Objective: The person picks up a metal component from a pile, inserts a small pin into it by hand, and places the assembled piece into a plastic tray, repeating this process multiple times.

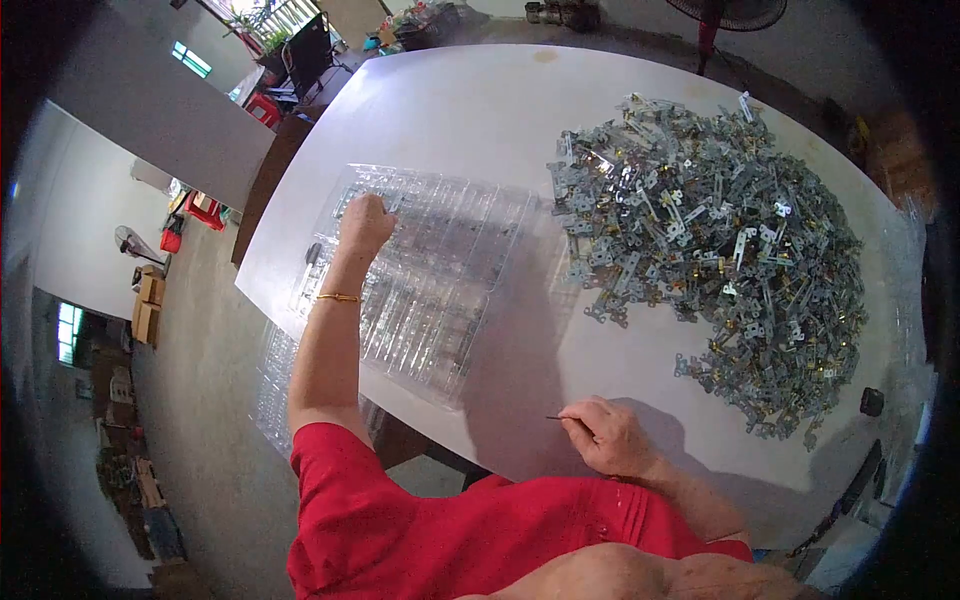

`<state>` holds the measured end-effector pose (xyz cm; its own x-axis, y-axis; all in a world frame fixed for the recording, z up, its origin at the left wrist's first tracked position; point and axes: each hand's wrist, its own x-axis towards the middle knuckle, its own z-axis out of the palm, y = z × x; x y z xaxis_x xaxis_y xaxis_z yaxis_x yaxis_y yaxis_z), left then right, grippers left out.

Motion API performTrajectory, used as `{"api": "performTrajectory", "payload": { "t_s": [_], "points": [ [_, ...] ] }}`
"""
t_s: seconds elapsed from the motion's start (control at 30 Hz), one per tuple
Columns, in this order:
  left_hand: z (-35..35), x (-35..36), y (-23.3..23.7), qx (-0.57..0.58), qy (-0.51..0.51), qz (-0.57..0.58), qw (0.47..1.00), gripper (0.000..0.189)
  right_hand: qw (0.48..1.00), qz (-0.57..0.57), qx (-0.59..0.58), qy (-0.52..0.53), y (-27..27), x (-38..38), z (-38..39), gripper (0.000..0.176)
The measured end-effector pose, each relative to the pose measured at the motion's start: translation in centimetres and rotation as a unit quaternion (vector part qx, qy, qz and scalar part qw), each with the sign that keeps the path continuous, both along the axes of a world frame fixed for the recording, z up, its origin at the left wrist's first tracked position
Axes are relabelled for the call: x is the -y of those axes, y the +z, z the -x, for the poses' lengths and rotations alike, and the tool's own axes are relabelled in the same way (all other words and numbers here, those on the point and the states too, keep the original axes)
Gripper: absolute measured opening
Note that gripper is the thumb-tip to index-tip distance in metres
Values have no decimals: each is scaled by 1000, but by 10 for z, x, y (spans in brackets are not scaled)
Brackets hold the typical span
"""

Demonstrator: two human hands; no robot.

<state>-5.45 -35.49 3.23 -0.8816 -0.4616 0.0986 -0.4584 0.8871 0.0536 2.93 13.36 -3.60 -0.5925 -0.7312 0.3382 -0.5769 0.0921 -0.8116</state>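
Observation:
My left hand (368,224) is over the far left part of a clear plastic tray (480,240). Its fingers are curled closed, and whatever they hold, if anything, is hidden beneath them. The tray has rows of narrow slots, some with small metal pieces in them. Close to the table's near edge, my right hand (605,437) pinches a thin dark stick (553,417) whose tip points left. To the right lies a large heap of small metal brackets (715,250), some with brass-coloured bits; neither hand touches it.
The white table (470,90) carries tray and heap. A small dark object (313,253) lies at the tray's left edge, a black one (872,402) right of the heap. More clear trays (275,385) sit below the table's left edge. A fan (730,12) stands behind.

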Motion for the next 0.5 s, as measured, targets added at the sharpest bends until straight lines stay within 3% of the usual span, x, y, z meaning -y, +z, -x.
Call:
{"api": "performTrajectory", "payload": {
  "t_s": [0.27,0.5],
  "points": [
    [-6,-11,5,14,4,89,996,30,1000,-8,3,5,6,-3,2,12],
    [-43,-172,74,-80,-122,67,987,21,999,21,39,20,-3,-6,0,12]
  ]
}}
